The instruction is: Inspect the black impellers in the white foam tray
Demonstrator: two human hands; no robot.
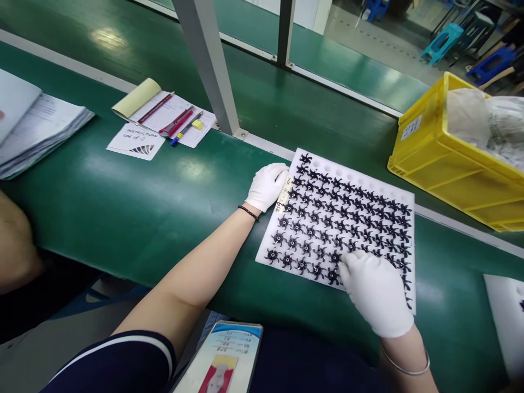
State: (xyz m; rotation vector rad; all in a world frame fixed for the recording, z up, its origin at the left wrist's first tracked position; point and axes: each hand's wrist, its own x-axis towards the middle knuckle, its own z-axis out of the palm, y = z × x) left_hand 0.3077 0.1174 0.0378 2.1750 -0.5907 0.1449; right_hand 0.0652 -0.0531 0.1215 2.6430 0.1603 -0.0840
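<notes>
A white foam tray (266, 252) lies at an angle on the green table, carrying rows of small black impellers (307, 248) with curved blades. My left hand (267, 186), in a white glove, is closed against the tray's left edge, beside a strip of handwritten tape (283, 196). Over the near part of the tray, my right hand (376, 292), also gloved, has its fingers pinched together at an impeller (336, 257) in the lower rows. The hand covers several impellers there, and its fingertips are partly hidden. Along the far edge, a row of bare hollows shows.
A yellow crate (450, 164) with plastic bags stands at back right. Beyond the tray rises a grey metal post (210, 65). A notepad with pens (180, 117), an instruction card (135, 142) and stacked papers (45, 125) lie left. Another person's arm (16, 245) is at far left.
</notes>
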